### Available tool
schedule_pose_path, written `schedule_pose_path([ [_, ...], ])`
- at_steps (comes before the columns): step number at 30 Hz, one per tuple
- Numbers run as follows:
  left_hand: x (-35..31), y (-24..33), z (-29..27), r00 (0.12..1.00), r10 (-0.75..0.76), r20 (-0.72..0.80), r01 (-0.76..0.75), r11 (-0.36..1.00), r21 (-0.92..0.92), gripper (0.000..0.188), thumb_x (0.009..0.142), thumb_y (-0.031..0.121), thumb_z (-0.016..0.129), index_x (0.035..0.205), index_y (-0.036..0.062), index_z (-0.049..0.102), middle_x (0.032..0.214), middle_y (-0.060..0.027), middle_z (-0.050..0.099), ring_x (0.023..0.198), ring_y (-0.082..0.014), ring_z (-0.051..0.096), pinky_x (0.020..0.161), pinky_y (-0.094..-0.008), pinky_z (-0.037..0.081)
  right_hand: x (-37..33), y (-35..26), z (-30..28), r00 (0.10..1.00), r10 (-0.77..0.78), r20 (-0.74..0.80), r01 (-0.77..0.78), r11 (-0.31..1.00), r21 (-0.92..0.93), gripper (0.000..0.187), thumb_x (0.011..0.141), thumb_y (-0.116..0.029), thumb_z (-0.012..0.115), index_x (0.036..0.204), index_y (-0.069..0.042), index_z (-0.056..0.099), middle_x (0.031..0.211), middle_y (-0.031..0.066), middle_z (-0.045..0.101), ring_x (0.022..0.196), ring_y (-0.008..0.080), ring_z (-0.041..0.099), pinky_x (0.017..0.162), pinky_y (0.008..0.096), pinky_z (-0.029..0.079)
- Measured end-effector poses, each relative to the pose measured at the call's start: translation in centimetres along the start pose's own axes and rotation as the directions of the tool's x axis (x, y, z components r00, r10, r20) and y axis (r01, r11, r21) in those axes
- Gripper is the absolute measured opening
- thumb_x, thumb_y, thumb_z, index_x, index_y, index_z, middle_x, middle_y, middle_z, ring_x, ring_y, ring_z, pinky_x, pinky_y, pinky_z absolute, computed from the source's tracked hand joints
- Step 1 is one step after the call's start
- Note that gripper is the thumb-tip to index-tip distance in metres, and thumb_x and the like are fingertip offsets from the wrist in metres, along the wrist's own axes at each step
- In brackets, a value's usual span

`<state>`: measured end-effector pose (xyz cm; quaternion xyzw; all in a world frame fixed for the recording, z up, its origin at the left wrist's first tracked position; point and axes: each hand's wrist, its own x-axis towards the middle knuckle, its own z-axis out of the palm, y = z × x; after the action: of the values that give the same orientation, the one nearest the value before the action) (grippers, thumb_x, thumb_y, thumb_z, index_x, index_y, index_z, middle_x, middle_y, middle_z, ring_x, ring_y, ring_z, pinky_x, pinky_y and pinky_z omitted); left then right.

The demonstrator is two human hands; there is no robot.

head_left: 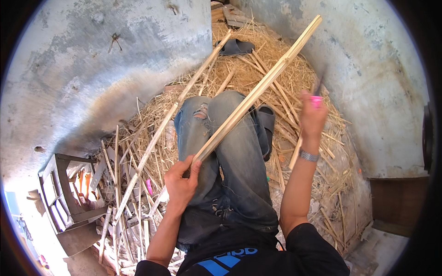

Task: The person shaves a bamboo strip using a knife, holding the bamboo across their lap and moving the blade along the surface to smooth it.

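Observation:
My left hand (181,184) is closed around the lower end of a long, pale split bamboo strip (258,91). The strip slants up to the right across my jeans and ends near the far right wall. Off to the right of it, my raised right hand (313,120) grips a knife (316,100) with a pink handle. The knife's dark blade points up and is smeared by motion, apart from the strip. Another long bamboo strip (159,132) lies at a slant left of my legs, touched by neither hand.
Shavings and loose bamboo pieces (287,108) cover the floor around my legs. A dark slipper (236,47) lies at the far end. Grey walls (138,50) stand on both sides. A wooden frame (76,214) is at the left, a brown panel (396,202) at the right.

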<state>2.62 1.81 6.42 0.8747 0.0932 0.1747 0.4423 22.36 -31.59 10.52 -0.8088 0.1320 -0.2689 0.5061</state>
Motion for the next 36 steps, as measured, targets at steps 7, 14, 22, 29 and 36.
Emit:
schedule_pose_path([
  [7,0.0,0.3,0.3,0.998,-0.05,0.028,0.052,0.997,-0.057,0.027,0.093,0.02,0.082,0.11,-0.0018,0.078,0.065,-0.0121,0.058,0.054,-0.02,0.053,0.053,-0.0355,0.04,0.0,-1.9,-3.6,0.999,0.016,0.042,-0.021,0.992,0.125,0.029,0.094,-0.023,0.082,0.113,-0.001,0.077,0.064,-0.0102,0.052,0.052,0.0011,0.041,0.048,0.0221,0.031],
  [14,0.2,1.2,-0.6,0.995,-0.086,0.058,0.085,0.996,0.019,0.03,0.095,0.022,0.081,0.112,-0.0021,0.078,0.073,-0.0086,0.067,0.064,-0.0137,0.06,0.061,-0.0302,0.046,-6.2,-5.5,3.9,0.756,0.008,0.654,-0.119,0.985,0.126,0.02,0.092,-0.02,0.082,0.094,0.0,0.077,0.063,-0.0049,0.06,0.059,0.0034,0.049,0.054,0.0254,0.038],
  [22,-0.3,-0.6,-0.3,0.953,-0.26,0.155,0.27,0.961,-0.052,0.033,0.096,0.026,0.08,0.113,-0.0031,0.078,0.081,-0.0067,0.072,0.066,-0.0109,0.064,0.058,-0.025,0.049,-5.9,-3.9,0.3,0.671,0.027,0.741,-0.099,0.994,0.053,0.014,0.09,-0.014,0.08,0.086,0.0,0.077,0.066,-0.003,0.063,0.062,0.0067,0.054,0.058,0.0295,0.043],
  [29,0.6,1.7,0.5,0.79,-0.389,0.474,0.579,0.726,-0.37,0.037,0.102,0.028,0.073,0.12,-0.0053,0.072,0.093,-0.0079,0.074,0.064,-0.0123,0.069,0.058,-0.0235,0.053,-4.4,0.5,-10.7,0.854,0.26,0.45,-0.28,0.96,-0.024,0.017,0.097,-0.017,0.077,0.089,-0.003,0.074,0.064,-0.0054,0.056,0.052,0.0029,0.046,0.047,0.0232,0.032],
  [36,2.8,2.3,1.0,0.783,-0.355,0.511,0.595,0.669,-0.446,0.037,0.106,0.03,0.066,0.12,-0.0043,0.068,0.095,-0.0081,0.073,0.066,-0.0124,0.07,0.058,-0.024,0.053,-1.5,3.1,-16.3,0.987,0.158,-0.027,-0.149,0.965,0.217,0.019,0.1,-0.021,0.075,0.098,-0.003,0.07,0.06,-0.0081,0.047,0.045,0.0023,0.035,0.041,0.0234,0.023],
])
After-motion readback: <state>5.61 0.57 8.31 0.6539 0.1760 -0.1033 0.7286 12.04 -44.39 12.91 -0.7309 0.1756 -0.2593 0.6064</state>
